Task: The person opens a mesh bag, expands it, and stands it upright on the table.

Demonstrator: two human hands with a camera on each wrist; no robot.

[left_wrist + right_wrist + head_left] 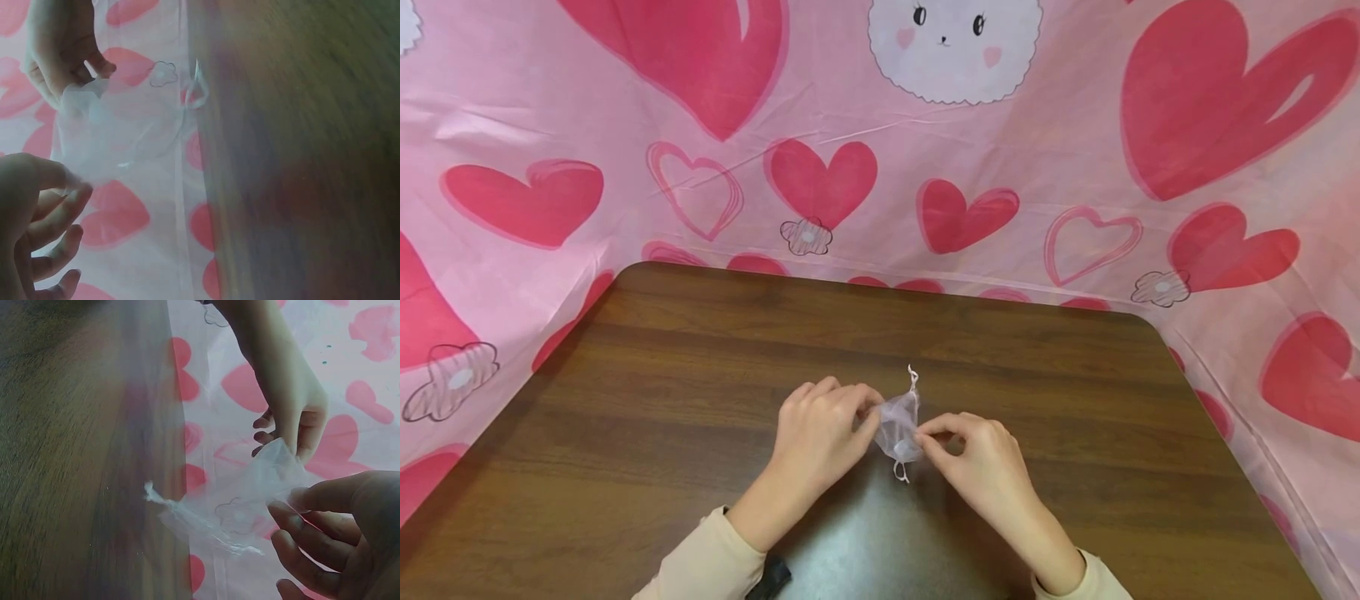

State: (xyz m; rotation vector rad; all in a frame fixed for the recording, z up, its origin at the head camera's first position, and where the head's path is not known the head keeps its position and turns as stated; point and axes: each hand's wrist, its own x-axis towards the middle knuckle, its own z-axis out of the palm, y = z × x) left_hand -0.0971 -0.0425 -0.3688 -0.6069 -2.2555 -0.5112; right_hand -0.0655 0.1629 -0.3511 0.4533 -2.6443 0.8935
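Note:
A small sheer white drawstring pouch (pixel 898 427) is stretched between the two hands above the table. Its left side is pinched between thumb and fingers of my left hand (pixel 826 425). The right hand (pixel 983 458) pinches the opposite side with thumb and index finger. One knotted cord (pixel 913 377) sticks out at the far end, and a cord loop (pixel 901 472) hangs at the near end. In the right wrist view the gathered drawstring edge (pixel 212 531) runs along the pouch. Through the thin fabric the backdrop shows.
A dark brown wooden table (pixel 700 358) with rounded far corners lies under the hands. Pink fabric (pixel 895 133) printed with red hearts surrounds its far edge and sides. A small black object (pixel 771 577) is beside the left sleeve (pixel 715 562).

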